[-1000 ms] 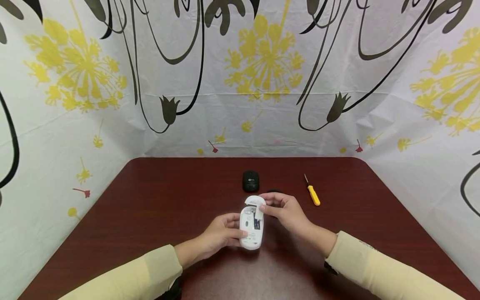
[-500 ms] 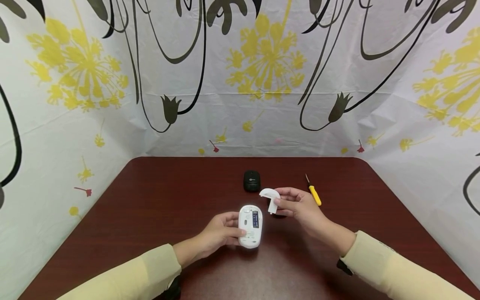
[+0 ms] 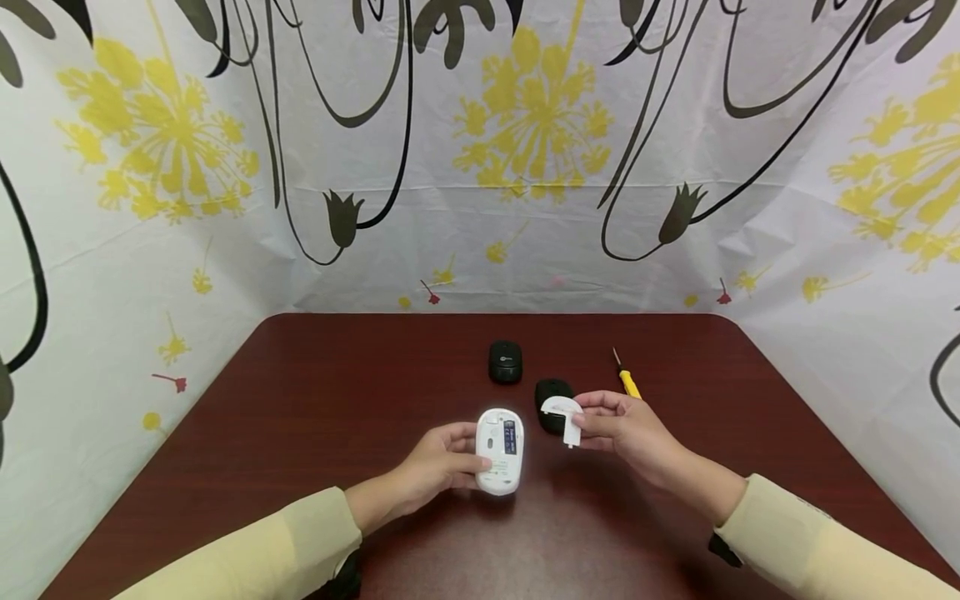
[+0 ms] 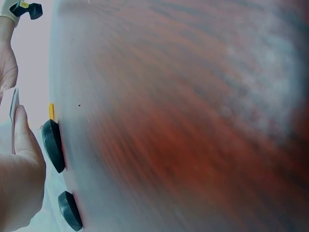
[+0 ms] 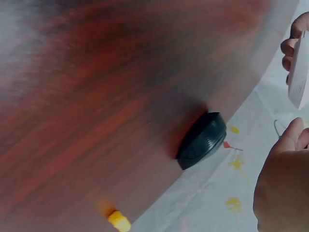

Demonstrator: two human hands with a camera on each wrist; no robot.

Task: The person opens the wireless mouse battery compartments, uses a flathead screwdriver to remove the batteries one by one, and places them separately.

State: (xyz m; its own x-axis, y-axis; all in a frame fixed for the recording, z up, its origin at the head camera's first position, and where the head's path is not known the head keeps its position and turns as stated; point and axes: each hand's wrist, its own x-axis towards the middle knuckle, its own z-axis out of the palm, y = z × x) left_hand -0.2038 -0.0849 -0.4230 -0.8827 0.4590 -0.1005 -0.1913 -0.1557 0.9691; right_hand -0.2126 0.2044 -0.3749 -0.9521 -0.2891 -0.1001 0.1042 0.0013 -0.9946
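My left hand (image 3: 446, 462) grips a white computer mouse (image 3: 500, 452) by its left side, underside facing me. A dark blue label shows in the mouse's opened battery bay, and the thumb lies across its lower face. To the right, my right hand (image 3: 626, 429) pinches a white battery cover (image 3: 567, 417), a rounded cap with a narrow tongue pointing down. The cover is apart from the mouse and partly hides a black mouse (image 3: 553, 390) behind it. In the right wrist view the white mouse (image 5: 300, 72) appears at the right edge, above my right hand (image 5: 285, 179).
Another black mouse (image 3: 506, 362) lies farther back on the dark red table (image 3: 360, 375). A yellow-handled screwdriver (image 3: 628, 383) lies behind my right hand, its handle end hidden. A patterned white cloth (image 3: 420, 167) hangs behind the table.
My right hand has drawn the battery cover off the white mouse and carried it to the right. The left hand holds the mouse in nearly the same place.
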